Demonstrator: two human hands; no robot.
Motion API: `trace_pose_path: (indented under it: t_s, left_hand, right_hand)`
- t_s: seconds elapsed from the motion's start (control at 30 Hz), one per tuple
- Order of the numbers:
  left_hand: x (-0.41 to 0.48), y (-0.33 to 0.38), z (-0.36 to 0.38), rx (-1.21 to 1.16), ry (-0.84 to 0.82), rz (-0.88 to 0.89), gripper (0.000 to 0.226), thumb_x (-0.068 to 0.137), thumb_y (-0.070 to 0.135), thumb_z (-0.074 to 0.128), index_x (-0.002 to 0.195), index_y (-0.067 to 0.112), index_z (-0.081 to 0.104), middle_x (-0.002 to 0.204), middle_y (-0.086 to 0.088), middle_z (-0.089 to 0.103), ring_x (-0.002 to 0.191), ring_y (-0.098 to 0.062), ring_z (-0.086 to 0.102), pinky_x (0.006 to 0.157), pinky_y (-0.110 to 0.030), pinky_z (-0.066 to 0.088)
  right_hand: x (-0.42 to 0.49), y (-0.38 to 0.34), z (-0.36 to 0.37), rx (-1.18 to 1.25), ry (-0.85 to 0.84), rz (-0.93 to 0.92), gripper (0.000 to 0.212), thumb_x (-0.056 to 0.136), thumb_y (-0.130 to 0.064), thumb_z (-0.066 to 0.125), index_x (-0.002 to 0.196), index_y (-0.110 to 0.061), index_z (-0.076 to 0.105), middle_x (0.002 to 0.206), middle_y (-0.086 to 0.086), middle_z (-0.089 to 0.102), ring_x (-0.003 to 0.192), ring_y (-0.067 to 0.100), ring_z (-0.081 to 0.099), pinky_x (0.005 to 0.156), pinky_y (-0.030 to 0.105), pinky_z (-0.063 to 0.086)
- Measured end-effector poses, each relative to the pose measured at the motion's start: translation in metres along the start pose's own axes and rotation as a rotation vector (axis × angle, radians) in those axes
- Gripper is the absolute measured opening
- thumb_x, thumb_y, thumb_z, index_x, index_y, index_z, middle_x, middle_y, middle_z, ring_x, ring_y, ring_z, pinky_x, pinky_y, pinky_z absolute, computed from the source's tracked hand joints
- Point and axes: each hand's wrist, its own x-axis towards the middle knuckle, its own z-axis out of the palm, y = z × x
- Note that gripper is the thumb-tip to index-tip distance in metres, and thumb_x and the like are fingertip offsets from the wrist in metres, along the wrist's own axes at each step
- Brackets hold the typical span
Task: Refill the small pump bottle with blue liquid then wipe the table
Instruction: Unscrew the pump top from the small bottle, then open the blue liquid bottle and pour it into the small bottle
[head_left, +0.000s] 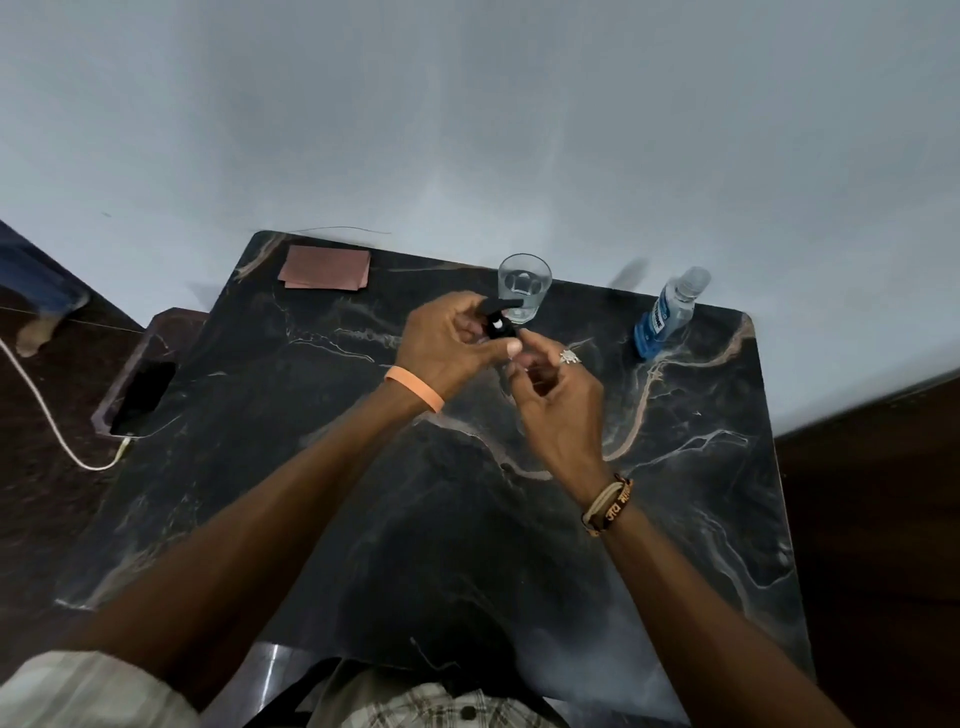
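Above the middle of the dark marble table both my hands meet on the small pump bottle, of which only the black pump head shows. My left hand grips the pump head from the left, thumb across its collar. My right hand, wearing a ring, curls its fingers just under the collar; the bottle's body is hidden behind the fingers. A bottle of blue liquid with a clear cap stands capped at the table's far right. A folded brown cloth lies at the far left corner.
An empty clear glass stands right behind my hands. A phone on a white charging cable lies on a lower ledge to the left. A pale wall rises behind the table.
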Motion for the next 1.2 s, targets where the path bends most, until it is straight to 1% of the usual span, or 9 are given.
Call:
trace_pose_path:
  t_s: [0.13,0.27,0.47,0.53,0.63,0.73,0.87,1.03,1.2]
  left_hand:
    - [0.001,-0.022,-0.036,-0.086,0.142,-0.067,0.038,0.061,0.019,0.089,0.095,0.02,0.069,0.088,0.002,0.073,0.08,-0.01,0.071,0.074,-0.025,0.057]
    - [-0.006,-0.066,-0.066,-0.098,0.269,-0.225,0.037,0.061,0.002,0.085,0.091,0.017,0.069,0.091,0.0,0.071,0.082,-0.005,0.067,0.079,-0.021,0.055]
    - [-0.022,-0.131,-0.091,-0.192,0.363,-0.48,0.036,0.061,-0.006,0.082,0.084,0.018,0.068,0.084,0.004,0.07,0.081,-0.012,0.067,0.072,-0.021,0.053]
    - [-0.026,-0.151,-0.093,-0.206,0.357,-0.518,0.037,0.062,-0.005,0.082,0.082,0.023,0.068,0.084,0.003,0.071,0.081,-0.012,0.068,0.074,-0.026,0.055]
    - [-0.028,-0.176,-0.094,-0.166,0.323,-0.558,0.04,0.06,0.0,0.085,0.087,0.024,0.067,0.091,-0.001,0.07,0.085,-0.014,0.067,0.077,-0.026,0.055]
    - [-0.033,-0.191,-0.096,-0.005,0.2,-0.548,0.051,0.056,0.006,0.088,0.098,0.023,0.066,0.097,0.003,0.069,0.092,-0.012,0.066,0.083,-0.026,0.052]
    - [-0.032,-0.199,-0.1,0.173,0.032,-0.496,0.055,0.058,0.006,0.087,0.108,0.018,0.067,0.106,0.002,0.069,0.101,-0.013,0.064,0.092,-0.026,0.049]
    - [-0.024,-0.191,-0.104,0.197,-0.034,-0.464,0.059,0.055,0.012,0.089,0.109,0.017,0.067,0.107,0.001,0.07,0.099,-0.013,0.064,0.091,-0.028,0.05]
    - [-0.017,-0.187,-0.111,0.215,-0.095,-0.465,0.069,0.05,0.024,0.092,0.112,0.022,0.063,0.108,0.008,0.066,0.1,-0.008,0.06,0.084,-0.019,0.045]
  right_hand:
    - [0.009,-0.016,0.044,0.036,-0.122,0.001,0.041,0.098,-0.014,0.06,0.138,-0.02,0.057,0.109,0.0,0.072,0.091,0.006,0.067,0.08,0.024,0.058]
    - [0.018,-0.02,0.098,0.01,-0.278,0.029,0.044,0.1,-0.009,0.053,0.142,-0.019,0.051,0.119,-0.001,0.068,0.096,0.006,0.064,0.076,0.005,0.047]
    - [0.014,-0.012,0.168,-0.128,-0.424,0.07,0.04,0.101,-0.012,0.048,0.14,-0.019,0.054,0.118,0.004,0.069,0.107,0.016,0.063,0.093,0.032,0.053]
    - [0.009,-0.006,0.183,-0.204,-0.466,0.058,0.044,0.099,-0.008,0.048,0.141,-0.019,0.054,0.129,0.005,0.065,0.118,0.019,0.06,0.101,0.035,0.049]
    - [0.002,0.001,0.197,-0.325,-0.498,0.023,0.048,0.095,-0.007,0.049,0.141,-0.019,0.053,0.132,0.008,0.061,0.12,0.024,0.056,0.102,0.035,0.046]
    - [-0.006,0.006,0.2,-0.437,-0.523,-0.025,0.048,0.092,-0.006,0.052,0.139,-0.017,0.056,0.129,0.008,0.061,0.12,0.025,0.052,0.099,0.034,0.045]
    - [-0.009,0.014,0.203,-0.429,-0.59,0.005,0.045,0.094,-0.005,0.049,0.137,-0.018,0.057,0.132,0.006,0.057,0.119,0.022,0.054,0.098,0.034,0.047]
    - [-0.011,0.017,0.203,-0.405,-0.587,-0.015,0.045,0.093,-0.003,0.05,0.135,-0.016,0.059,0.127,0.007,0.061,0.113,0.024,0.059,0.095,0.04,0.052]
    - [-0.004,0.021,0.191,-0.372,-0.517,-0.059,0.036,0.091,-0.002,0.052,0.121,-0.014,0.067,0.115,0.009,0.064,0.104,0.025,0.059,0.088,0.039,0.053]
